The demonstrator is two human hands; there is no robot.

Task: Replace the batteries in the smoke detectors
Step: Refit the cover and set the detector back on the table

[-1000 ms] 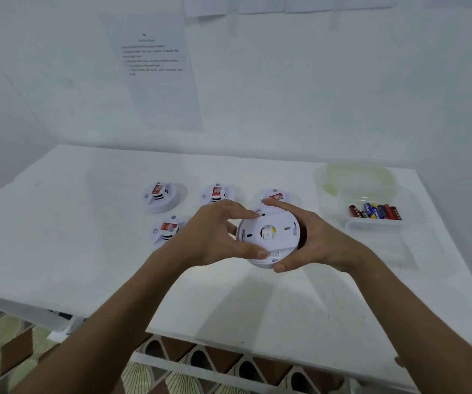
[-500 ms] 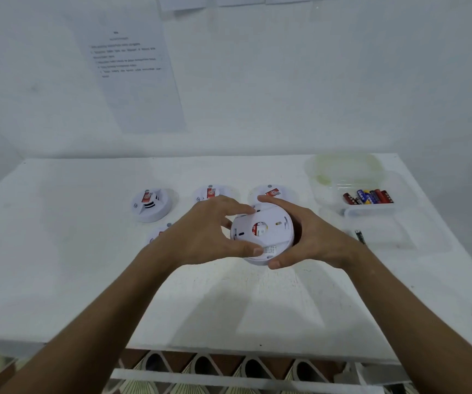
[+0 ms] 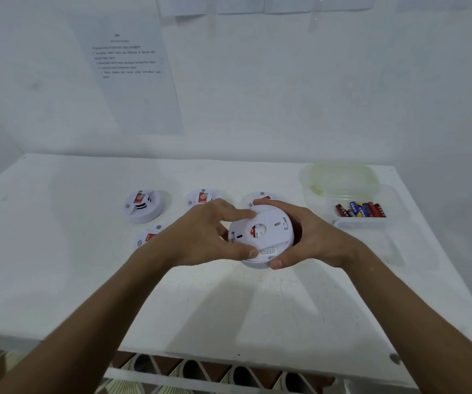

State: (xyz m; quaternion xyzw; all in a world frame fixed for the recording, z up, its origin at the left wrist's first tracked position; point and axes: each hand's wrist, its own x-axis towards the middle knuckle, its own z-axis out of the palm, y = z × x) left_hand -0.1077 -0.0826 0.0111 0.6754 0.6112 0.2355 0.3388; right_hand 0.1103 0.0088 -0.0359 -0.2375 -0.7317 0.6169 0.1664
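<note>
A white tabletop stands against a white wall. A printed sheet hangs on the wall at the left, its text too small to read. The lower edges of more sheets show along the top of the view. Below the tabletop's near edge lies a floor patterned in brown and cream, behind a white rail.

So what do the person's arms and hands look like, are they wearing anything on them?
Nothing at all. The left hand and the right hand are bare, with no gloves, rings, watch or bracelets. Both forearms are bare as far as the picture shows, with no sleeves in view. The fingernails are short and plain.
</note>
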